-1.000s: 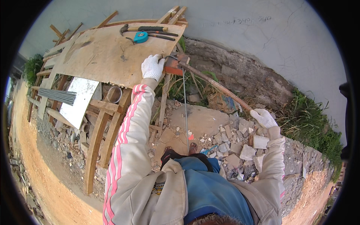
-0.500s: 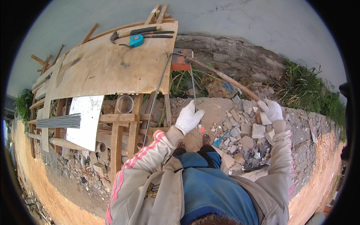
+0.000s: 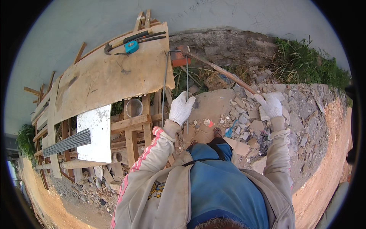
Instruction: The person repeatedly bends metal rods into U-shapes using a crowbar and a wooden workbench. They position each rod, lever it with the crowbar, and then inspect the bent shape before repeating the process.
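A grey steel rod (image 3: 166,78) is bent into a narrow U, its bend at a red-orange metal block (image 3: 180,58) beside the board's right edge. My left hand (image 3: 180,110), in a white knit glove, closes round the right leg of the rod, with the thumb on one side and the fingers on the other. My right hand (image 3: 270,105), gloved alike, grips the near end of a long rusty metal bar (image 3: 225,72). The bar slants from the block down to the right. The wrapped parts of my fingers are partly hidden.
A plywood board (image 3: 114,72) on a timber frame carries a hammer (image 3: 127,41) and a turquoise tape measure (image 3: 131,47). Straight steel rods (image 3: 68,143) lie across a white panel (image 3: 95,149). Rubble (image 3: 248,129) surrounds my feet; grass (image 3: 305,61) grows along the wall.
My view has turned a little, shifting the board. The two legs of the rod look closer to parallel than before. Both hands keep their holds.
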Demonstrator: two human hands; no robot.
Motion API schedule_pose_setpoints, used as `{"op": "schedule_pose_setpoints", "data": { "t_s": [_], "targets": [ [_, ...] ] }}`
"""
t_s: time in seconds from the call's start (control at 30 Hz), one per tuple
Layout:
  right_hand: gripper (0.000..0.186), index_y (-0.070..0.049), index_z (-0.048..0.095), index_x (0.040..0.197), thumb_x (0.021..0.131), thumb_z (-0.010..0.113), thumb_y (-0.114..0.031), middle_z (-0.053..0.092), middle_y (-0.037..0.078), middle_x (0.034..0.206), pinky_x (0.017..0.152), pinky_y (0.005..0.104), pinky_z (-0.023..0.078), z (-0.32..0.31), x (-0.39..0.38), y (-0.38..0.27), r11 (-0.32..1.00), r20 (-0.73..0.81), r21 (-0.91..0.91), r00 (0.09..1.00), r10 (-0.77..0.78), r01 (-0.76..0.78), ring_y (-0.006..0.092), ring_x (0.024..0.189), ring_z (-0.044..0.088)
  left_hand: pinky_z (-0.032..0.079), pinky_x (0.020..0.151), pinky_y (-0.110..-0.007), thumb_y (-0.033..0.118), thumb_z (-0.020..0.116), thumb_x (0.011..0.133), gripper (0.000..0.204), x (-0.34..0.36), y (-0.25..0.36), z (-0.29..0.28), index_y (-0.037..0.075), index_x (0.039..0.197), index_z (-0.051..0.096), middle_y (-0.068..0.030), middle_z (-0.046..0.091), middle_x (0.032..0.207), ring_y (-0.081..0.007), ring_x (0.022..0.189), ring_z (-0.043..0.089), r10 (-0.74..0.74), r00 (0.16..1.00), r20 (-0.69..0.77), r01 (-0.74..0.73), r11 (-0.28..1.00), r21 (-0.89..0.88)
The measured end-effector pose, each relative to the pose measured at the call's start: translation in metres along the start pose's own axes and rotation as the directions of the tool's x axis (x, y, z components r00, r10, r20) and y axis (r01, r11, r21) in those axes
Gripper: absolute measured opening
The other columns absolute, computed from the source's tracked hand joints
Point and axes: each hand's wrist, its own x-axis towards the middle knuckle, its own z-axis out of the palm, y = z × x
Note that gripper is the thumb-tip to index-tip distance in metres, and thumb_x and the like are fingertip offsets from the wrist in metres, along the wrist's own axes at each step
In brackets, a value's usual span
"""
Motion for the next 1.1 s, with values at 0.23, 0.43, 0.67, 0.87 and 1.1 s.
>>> {"op": "schedule_pose_setpoints", "data": {
  "t_s": [0.23,0.43,0.67,0.87,1.1],
  "targets": [
    [0.073,-0.01,0.078,0.123,0.102,0.051,-0.074,0.078,0.025,0.102,0.089,0.0573,0.056,0.016,-0.032,-0.024,0.997,-0.036,-0.049,0.997,0.066,-0.068,0.0458,0.102,0.074,0.056,0.075,-0.062,0.036,0.063,0.107,0.03,-0.005,-0.002,-0.014,0.006,0.109,0.06,-0.0291,0.072,0.083,-0.0506,0.084,0.072,-0.009,1.0,-0.027,0.018,0.937,0.348],
    [0.071,-0.01,0.081,0.116,0.102,0.052,-0.073,0.078,0.023,0.103,0.089,0.0561,0.057,0.001,-0.037,-0.03,0.997,-0.102,0.071,0.995,-0.022,0.029,0.0454,0.102,0.074,0.058,0.075,-0.061,0.034,0.061,0.107,0.029,-0.007,-0.003,-0.008,0.005,0.11,0.06,-0.0286,0.073,0.081,-0.0501,0.081,0.073,0.017,0.999,-0.04,0.001,0.91,0.414],
    [0.068,-0.009,0.08,0.099,0.102,0.053,-0.072,0.078,0.023,0.098,0.086,0.0554,0.057,0.025,-0.068,-0.047,0.999,-0.132,0.036,0.991,0.034,-0.03,0.0449,0.098,0.075,0.058,0.077,-0.062,0.033,0.06,0.106,0.029,-0.004,-0.018,-0.019,0.004,0.108,0.062,-0.0294,0.074,0.083,-0.0505,0.082,0.074,0.064,0.996,-0.063,-0.033,0.915,0.402],
    [0.071,-0.008,0.08,0.101,0.099,0.056,-0.075,0.077,0.025,0.093,0.082,0.0561,0.057,0.014,-0.052,-0.039,0.999,-0.138,0.027,0.99,0.038,-0.034,0.0451,0.093,0.075,0.057,0.08,-0.062,0.035,0.06,0.105,0.034,-0.004,-0.011,-0.018,0.002,0.114,0.064,-0.033,0.073,0.09,-0.0532,0.088,0.072,-0.013,0.999,-0.038,0.025,0.939,0.343],
    [0.055,-0.013,0.08,0.105,0.093,0.072,-0.065,0.076,0.022,0.09,0.079,0.0543,0.056,0.007,-0.019,-0.01,0.999,-0.096,-0.001,0.995,-0.035,0.035,0.0439,0.091,0.074,0.057,0.08,-0.051,0.04,0.064,0.103,0.044,-0.018,0.004,-0.019,-0.003,0.11,0.069,-0.028,0.075,0.092,-0.0449,0.093,0.075,-0.063,0.998,0.005,0.062,0.995,0.079]
  ]
}}
